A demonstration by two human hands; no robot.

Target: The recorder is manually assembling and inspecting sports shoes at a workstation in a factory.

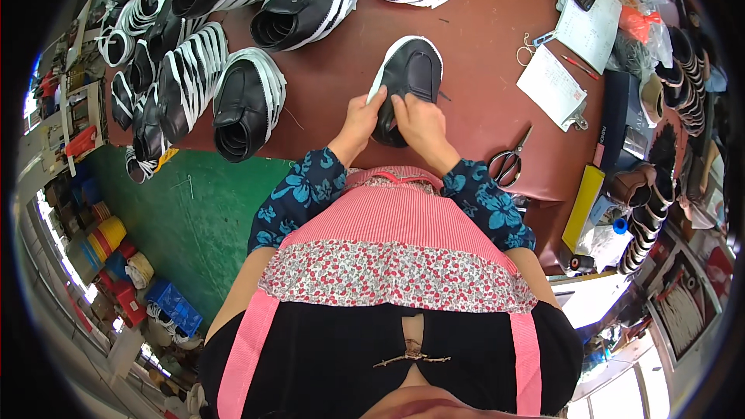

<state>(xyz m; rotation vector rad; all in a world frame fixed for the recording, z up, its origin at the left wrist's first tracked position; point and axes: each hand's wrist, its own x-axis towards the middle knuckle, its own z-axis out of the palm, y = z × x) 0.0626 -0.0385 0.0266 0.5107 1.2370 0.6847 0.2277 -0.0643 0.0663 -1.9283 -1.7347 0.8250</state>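
A black shoe upper [417, 70] with a white border lies on the red-brown table in front of me, its toe pointing away. My left hand [359, 122] grips its left side, with the thumb along the edge of the opening. From the right, my right hand [421, 126] closes over the heel half, its thumb at the opening. Both hands hide part of the upper's sides.
Rows of stacked black shoe uppers [310, 4] with white edging fill the table's left and far side. Scissors [508, 163] lie right of my right hand. Farther right are a clipboard with paper [551, 89], a red pen [580, 67] and a dark box [621, 112].
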